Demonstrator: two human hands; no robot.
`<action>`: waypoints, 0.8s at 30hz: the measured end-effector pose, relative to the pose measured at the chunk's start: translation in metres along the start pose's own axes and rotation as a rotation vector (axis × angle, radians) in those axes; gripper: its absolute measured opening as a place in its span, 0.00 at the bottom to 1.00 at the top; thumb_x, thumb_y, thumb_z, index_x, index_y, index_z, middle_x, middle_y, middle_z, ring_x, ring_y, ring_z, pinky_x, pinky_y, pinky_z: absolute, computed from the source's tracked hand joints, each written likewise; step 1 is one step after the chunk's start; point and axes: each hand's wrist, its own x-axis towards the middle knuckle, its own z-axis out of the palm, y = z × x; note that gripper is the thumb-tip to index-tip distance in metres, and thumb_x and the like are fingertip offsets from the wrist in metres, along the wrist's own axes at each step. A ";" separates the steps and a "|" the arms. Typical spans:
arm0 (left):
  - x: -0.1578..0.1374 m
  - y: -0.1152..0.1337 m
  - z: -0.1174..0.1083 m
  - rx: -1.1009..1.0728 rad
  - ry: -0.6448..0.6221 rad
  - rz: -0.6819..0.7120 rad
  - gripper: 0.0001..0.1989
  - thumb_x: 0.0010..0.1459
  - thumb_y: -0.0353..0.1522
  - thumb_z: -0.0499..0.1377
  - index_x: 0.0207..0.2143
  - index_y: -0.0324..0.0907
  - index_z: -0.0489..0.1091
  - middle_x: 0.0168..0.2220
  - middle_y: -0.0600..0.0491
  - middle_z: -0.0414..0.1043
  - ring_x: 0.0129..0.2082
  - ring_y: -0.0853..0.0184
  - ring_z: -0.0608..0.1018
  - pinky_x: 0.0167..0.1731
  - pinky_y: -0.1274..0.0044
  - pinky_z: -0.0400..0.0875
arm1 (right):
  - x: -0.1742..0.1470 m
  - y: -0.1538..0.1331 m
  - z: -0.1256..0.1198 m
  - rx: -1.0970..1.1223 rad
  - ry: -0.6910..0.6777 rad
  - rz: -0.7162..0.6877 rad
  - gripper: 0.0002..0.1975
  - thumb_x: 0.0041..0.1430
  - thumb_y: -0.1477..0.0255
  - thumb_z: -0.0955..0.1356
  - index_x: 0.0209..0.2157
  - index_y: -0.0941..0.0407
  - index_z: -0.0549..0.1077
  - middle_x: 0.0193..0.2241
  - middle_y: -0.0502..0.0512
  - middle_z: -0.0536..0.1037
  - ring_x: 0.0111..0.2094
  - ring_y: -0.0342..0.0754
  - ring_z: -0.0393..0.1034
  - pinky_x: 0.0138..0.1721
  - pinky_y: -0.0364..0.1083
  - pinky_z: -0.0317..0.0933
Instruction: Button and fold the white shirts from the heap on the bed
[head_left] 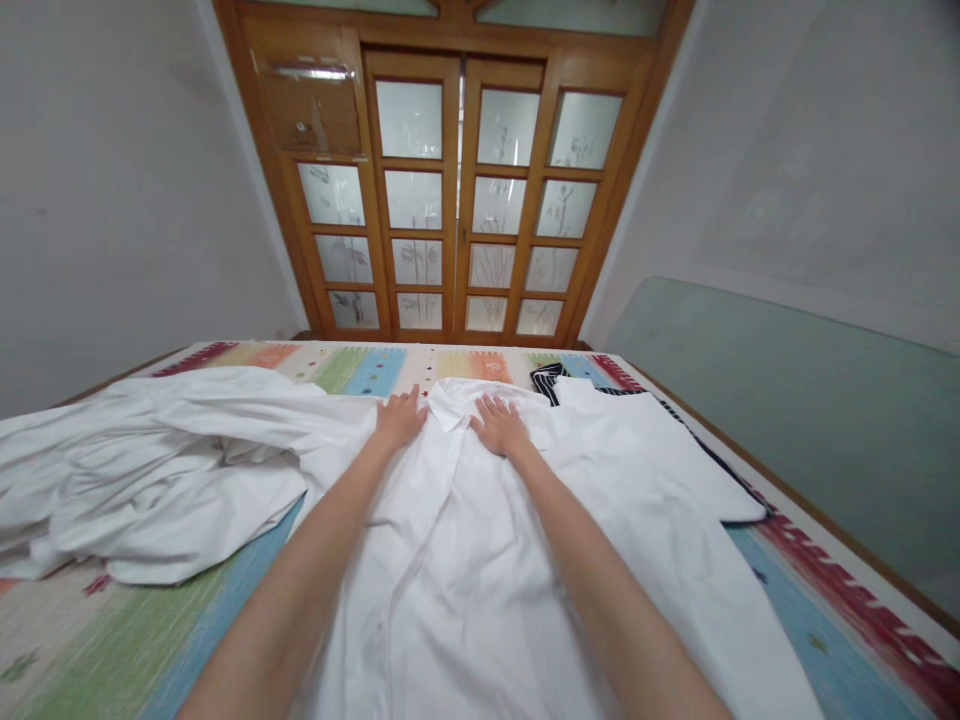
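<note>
A white collared shirt (442,560) lies spread out front side up, its collar at the far end and its button front running down toward me. My left hand (403,415) rests flat on the shirt's left shoulder area, fingers stretched out beside the collar. On the other side of the collar, my right hand (500,424) presses flat on the cloth with its fingers spread. Neither hand grips anything. Wrinkles run through the fabric between my forearms.
Rumpled white cloth (172,470) lies at the left. Flat white folded fabric (645,430) with a black edge sits at the right, near a black-and-white striped piece (550,380). A colourful striped cover (142,640) lies beneath. Wooden glass-paned doors (456,200) stand beyond.
</note>
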 end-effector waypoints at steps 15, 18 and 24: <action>0.055 0.017 -0.025 0.187 -0.076 0.476 0.10 0.63 0.32 0.53 0.38 0.41 0.75 0.42 0.46 0.76 0.47 0.61 0.76 0.46 0.74 0.68 | 0.000 0.003 0.002 0.042 0.039 -0.008 0.33 0.70 0.56 0.47 0.69 0.58 0.48 0.70 0.57 0.43 0.70 0.55 0.35 0.67 0.59 0.30; 0.062 0.016 -0.022 0.190 -0.037 0.368 0.12 0.64 0.30 0.51 0.42 0.40 0.73 0.44 0.44 0.75 0.48 0.61 0.75 0.44 0.74 0.69 | 0.000 0.004 0.002 0.063 0.031 -0.010 0.32 0.70 0.58 0.46 0.69 0.58 0.48 0.70 0.56 0.43 0.70 0.54 0.35 0.67 0.59 0.30; 0.065 0.021 -0.006 0.191 0.040 0.248 0.15 0.64 0.28 0.48 0.45 0.36 0.72 0.47 0.38 0.74 0.53 0.54 0.71 0.47 0.67 0.67 | 0.001 0.004 0.001 0.061 0.030 -0.013 0.32 0.70 0.59 0.47 0.69 0.58 0.48 0.70 0.55 0.43 0.70 0.54 0.35 0.67 0.59 0.30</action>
